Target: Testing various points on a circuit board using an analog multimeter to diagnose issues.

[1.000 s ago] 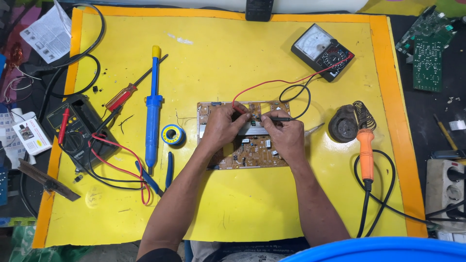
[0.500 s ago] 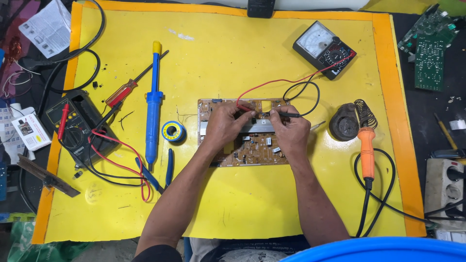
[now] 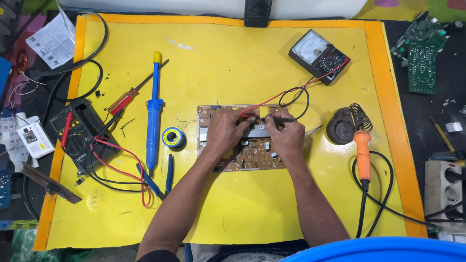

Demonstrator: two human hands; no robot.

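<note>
A brown circuit board (image 3: 252, 157) lies in the middle of a yellow mat (image 3: 233, 73). My left hand (image 3: 224, 130) rests on the board and pinches a red test probe (image 3: 248, 113). My right hand (image 3: 286, 136) holds a black test probe (image 3: 281, 119) with its tip on the board near a silver heat sink (image 3: 257, 130). Red and black leads (image 3: 296, 92) run from the probes up to an analog multimeter (image 3: 319, 56) at the upper right. Both hands hide much of the board's top half.
A blue desoldering pump (image 3: 154, 114), red screwdriver (image 3: 127, 98), solder roll (image 3: 173, 138) and blue pliers (image 3: 162, 179) lie left. A digital multimeter (image 3: 77, 133) sits at the mat's left edge. An orange soldering iron (image 3: 362, 153) and its stand (image 3: 342, 127) are right. Green boards (image 3: 421, 53) lie far right.
Both hands have stayed on the board with the probes; only small shifts of the fingers and probe tips show.
</note>
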